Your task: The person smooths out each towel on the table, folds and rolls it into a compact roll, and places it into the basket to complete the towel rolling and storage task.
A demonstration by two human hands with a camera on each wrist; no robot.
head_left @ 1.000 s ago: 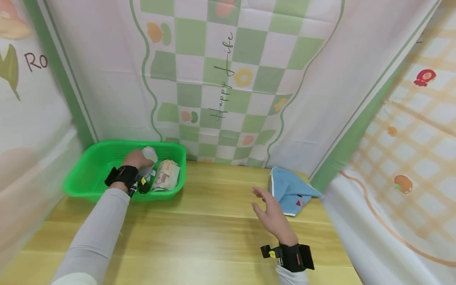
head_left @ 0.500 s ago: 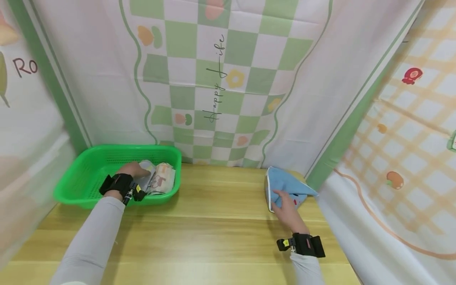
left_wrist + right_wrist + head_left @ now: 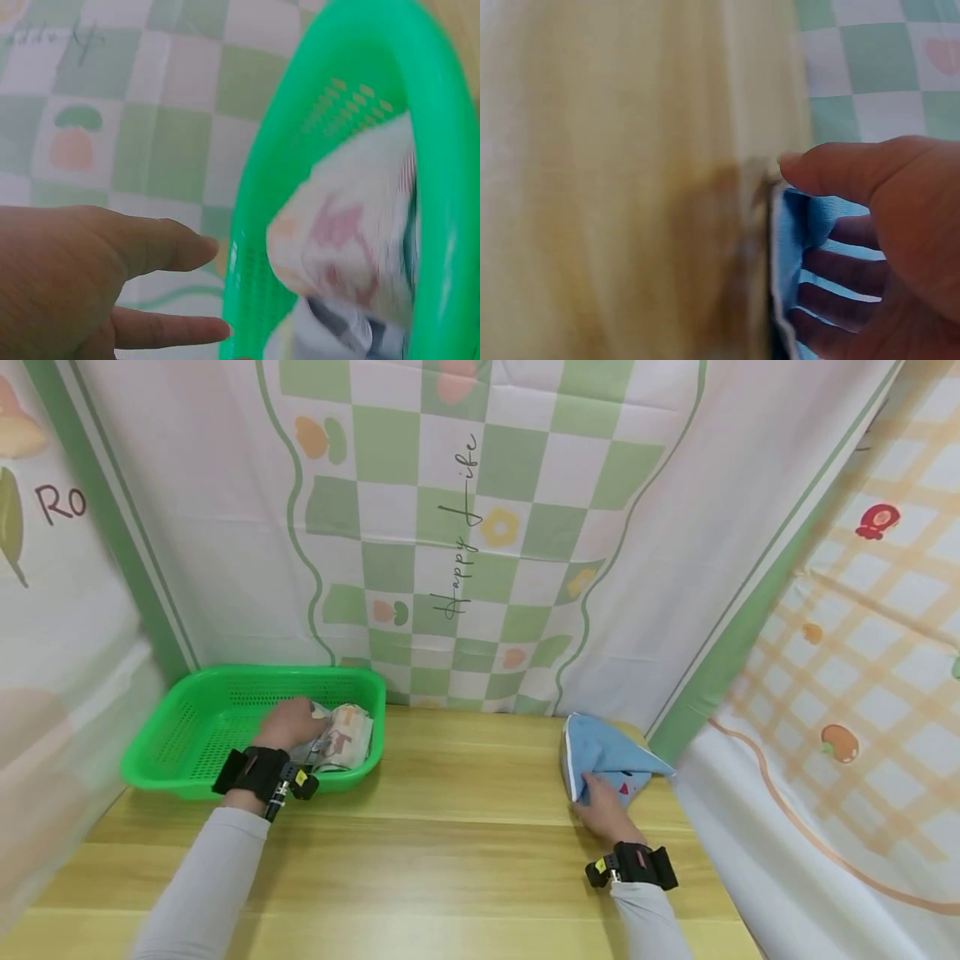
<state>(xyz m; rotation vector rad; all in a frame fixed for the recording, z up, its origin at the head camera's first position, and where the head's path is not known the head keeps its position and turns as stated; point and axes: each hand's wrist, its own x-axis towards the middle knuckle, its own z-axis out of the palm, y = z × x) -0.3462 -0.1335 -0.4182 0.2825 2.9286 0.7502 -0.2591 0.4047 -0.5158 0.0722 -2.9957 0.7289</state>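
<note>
In the head view my left hand (image 3: 288, 723) is inside the green basket (image 3: 142, 747), over a white and grey bundle (image 3: 318, 713) that it partly hides. Its thumb and a finger are straight and apart in the left wrist view, nothing between them. Beside it lies a rolled cream cloth (image 3: 347, 737) with a brown animal print. At the right, my right hand (image 3: 606, 810) pinches the near edge of a folded blue cloth (image 3: 600, 745) with white edging; its thumb (image 3: 817, 169) is at the edge and its fingers (image 3: 847, 270) curl over the blue fabric.
The basket stands at the back left of the wooden table (image 3: 450, 860). A checkered curtain (image 3: 450, 527) hangs along the back, and more printed curtains close off the left and right sides.
My right hand has moved forward and right from beside the blue cloth to grip its edge. The left hand has lowered the white and grey bundle into the basket and let go.
</note>
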